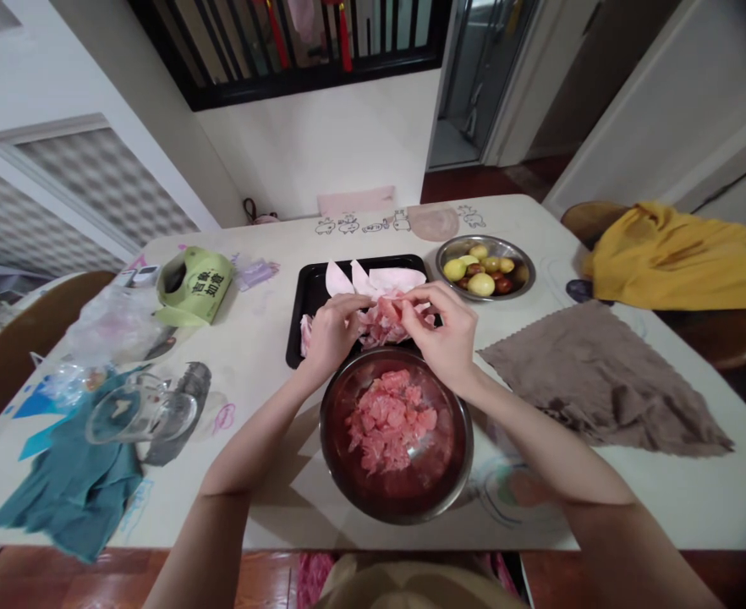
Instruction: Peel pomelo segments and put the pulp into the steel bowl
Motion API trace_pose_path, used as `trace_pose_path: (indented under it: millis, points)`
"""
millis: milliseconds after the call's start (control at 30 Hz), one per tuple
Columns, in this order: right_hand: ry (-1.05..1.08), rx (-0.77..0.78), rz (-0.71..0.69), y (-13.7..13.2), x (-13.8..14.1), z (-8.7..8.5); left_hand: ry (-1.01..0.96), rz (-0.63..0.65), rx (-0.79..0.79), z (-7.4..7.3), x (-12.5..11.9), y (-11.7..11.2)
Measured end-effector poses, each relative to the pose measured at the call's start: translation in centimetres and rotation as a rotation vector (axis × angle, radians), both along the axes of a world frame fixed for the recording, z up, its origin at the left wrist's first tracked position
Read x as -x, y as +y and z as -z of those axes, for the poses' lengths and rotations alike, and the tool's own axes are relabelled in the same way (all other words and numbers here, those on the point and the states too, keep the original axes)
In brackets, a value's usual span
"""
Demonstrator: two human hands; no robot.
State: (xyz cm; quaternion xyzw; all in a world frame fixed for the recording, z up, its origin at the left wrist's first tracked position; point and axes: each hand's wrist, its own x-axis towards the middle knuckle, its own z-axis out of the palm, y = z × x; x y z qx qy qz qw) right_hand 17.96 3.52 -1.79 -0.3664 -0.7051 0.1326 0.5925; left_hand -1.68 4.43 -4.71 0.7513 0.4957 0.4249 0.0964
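Note:
Between my two hands is a piece of pink pomelo flesh [391,309], held over the near edge of a black tray [309,292]. My left hand [337,328] has its fingers closed at the piece's left side. On the other side, my right hand [444,328] pinches it between thumb and fingers. White pieces of pomelo rind [398,279] lie at the back of the tray, and pale membrane scraps lie below my hands, partly hidden. Directly in front of me, a steel bowl [433,482] contains loose pink pomelo pulp [389,423].
A smaller steel bowl [525,275] of yellow-green and brown fruit stands right of the tray. A brown cloth [601,372] covers the table's right side. On the left are a glass pitcher [138,410], a teal cloth [74,491], a green package [205,288] and clear plastic bags [110,326].

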Motion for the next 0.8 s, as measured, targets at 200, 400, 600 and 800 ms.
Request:
trace_pose_path:
  millis: [200,400,600,800]
  points:
    - [-0.046,-0.01,0.032,0.3,0.0,0.4,-0.092,0.03,-0.046,-1.6,-1.2,-1.6]
    - [-0.293,-0.255,0.199,0.1,-0.2,1.1,-0.216,-0.018,0.02,-3.2,-2.4,-3.5]
    - [-0.479,-0.457,0.323,-0.6,0.0,1.1,-0.279,0.027,0.114,-2.6,-2.7,-3.5]
    - [-0.538,-0.52,0.319,-0.5,0.2,1.6,-0.284,0.025,0.114,-2.5,-2.4,-3.3]
